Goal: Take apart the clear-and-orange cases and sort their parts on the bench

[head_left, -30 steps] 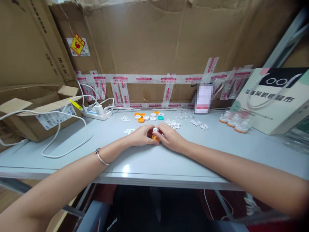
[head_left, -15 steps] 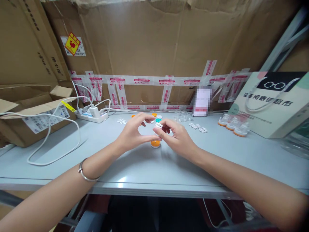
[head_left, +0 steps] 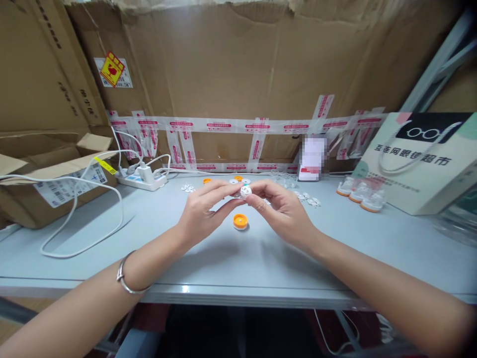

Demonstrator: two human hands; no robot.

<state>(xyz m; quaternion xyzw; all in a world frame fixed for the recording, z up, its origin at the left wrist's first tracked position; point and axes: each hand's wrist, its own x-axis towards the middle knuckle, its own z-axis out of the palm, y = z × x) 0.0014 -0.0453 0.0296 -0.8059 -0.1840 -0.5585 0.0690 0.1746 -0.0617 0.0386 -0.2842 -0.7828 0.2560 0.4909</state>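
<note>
A small round white openwork plastic part point(head_left: 245, 192) is held up between my two hands, above the table. My left hand point(head_left: 204, 205) pinches it from the left with thumb and fingers. From the right, my right hand point(head_left: 281, 209) grips the same part, thumb in front. Below them an orange round cup-like piece with a white base point(head_left: 240, 221) stands on the table. Behind the hands lie an orange ring point(head_left: 238, 178), another orange piece point(head_left: 207, 181) and white discs point(head_left: 245, 181), partly hidden by the fingers.
Small white parts lie at left point(head_left: 188, 188) and right point(head_left: 309, 199). Clear pieces point(head_left: 285, 180) sit at the back beside a phone point(head_left: 312, 158). Several clear-topped assemblies with orange bases point(head_left: 359, 194) stand near a paper bag point(head_left: 406, 164). A power strip point(head_left: 143, 179) and cardboard box point(head_left: 55, 184) are left.
My left hand has closed in from the left and now pinches the white part too. The part has risen slightly, leaving the orange cup-like piece below in fuller view.
</note>
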